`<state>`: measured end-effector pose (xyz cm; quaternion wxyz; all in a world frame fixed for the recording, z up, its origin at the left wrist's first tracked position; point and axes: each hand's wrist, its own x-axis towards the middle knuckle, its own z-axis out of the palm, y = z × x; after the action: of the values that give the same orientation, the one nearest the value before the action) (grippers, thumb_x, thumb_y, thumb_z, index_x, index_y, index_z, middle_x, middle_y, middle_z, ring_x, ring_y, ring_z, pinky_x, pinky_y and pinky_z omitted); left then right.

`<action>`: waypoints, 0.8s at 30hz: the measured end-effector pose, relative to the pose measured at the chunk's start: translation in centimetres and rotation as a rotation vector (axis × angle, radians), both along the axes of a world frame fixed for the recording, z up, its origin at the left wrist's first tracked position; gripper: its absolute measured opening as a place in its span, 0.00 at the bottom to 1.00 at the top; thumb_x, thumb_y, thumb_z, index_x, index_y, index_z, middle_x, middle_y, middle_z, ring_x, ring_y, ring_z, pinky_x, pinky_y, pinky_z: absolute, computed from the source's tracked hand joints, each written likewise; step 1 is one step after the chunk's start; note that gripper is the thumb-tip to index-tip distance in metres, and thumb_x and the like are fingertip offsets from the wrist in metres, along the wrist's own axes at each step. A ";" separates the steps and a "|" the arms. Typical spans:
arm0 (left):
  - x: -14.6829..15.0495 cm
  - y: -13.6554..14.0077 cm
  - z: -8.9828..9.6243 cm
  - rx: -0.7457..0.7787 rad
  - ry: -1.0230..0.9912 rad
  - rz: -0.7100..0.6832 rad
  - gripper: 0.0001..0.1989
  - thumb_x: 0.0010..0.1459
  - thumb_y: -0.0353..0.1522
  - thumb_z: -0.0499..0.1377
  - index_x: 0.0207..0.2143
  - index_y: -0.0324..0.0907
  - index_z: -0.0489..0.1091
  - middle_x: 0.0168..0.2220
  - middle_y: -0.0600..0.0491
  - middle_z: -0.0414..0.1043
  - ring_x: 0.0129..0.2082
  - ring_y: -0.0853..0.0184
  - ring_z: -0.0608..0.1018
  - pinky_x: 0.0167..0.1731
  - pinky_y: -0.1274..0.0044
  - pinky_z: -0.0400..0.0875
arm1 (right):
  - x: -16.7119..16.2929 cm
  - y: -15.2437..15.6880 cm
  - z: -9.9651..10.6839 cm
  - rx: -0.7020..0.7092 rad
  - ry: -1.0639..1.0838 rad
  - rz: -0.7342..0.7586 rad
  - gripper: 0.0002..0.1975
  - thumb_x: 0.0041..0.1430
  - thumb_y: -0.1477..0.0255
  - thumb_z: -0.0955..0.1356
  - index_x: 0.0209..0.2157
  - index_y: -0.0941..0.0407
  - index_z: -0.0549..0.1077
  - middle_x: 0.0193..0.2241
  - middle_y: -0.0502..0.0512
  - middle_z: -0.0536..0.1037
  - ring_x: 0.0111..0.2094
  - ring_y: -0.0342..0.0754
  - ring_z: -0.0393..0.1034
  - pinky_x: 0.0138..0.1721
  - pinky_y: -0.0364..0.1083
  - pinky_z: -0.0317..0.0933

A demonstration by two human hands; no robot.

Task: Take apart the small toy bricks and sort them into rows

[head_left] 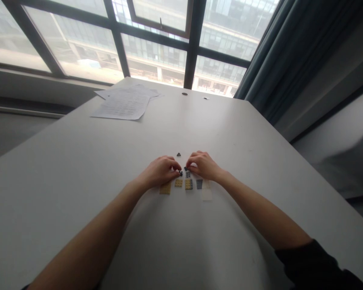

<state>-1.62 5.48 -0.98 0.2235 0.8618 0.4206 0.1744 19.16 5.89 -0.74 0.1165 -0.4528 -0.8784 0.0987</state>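
My left hand point(164, 171) is closed, its thumb and fingertips at a small black piece point(180, 173). Opposite it, my right hand point(202, 165) pinches a dark toy brick point(186, 168) just above the table. Below the fingertips lies a grey studded brick point(188, 175). Nearer to me are a small tan studded brick point(178, 183) and a tan-and-grey studded block point(188, 184). A larger tan plate point(165, 188) is partly under my left hand. Beneath my right wrist sit a dark grey piece point(199, 184) and a pale flat piece point(207, 195).
A small black cluster of pieces point(178, 154) lies beyond my hands on the white table point(181, 129). Printed sheets of paper point(124, 104) rest at the far left. Two round holes point(184, 94) are near the back edge, before the window. A dark curtain point(278, 56) hangs at right.
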 end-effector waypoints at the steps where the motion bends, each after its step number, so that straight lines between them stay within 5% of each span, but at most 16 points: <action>1: 0.0 0.0 0.0 -0.001 0.004 0.004 0.10 0.51 0.33 0.58 0.34 0.46 0.78 0.32 0.53 0.74 0.34 0.66 0.75 0.36 0.78 0.68 | 0.1 0.0 0.0 0.003 -0.001 -0.002 0.05 0.57 0.74 0.69 0.33 0.54 0.79 0.38 0.54 0.78 0.41 0.48 0.67 0.46 0.47 0.55; 24: -0.3 0.2 -0.1 0.051 0.065 0.060 0.06 0.50 0.34 0.59 0.31 0.44 0.75 0.32 0.53 0.74 0.35 0.65 0.74 0.35 0.77 0.66 | -1.3 0.9 0.1 0.041 -0.065 0.028 0.07 0.58 0.75 0.67 0.34 0.53 0.78 0.38 0.53 0.77 0.41 0.49 0.66 0.45 0.47 0.54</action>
<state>-1.90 5.64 -1.08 0.1825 0.8593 0.4488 0.1638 17.89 6.83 -0.67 0.0960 -0.4408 -0.8899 0.0676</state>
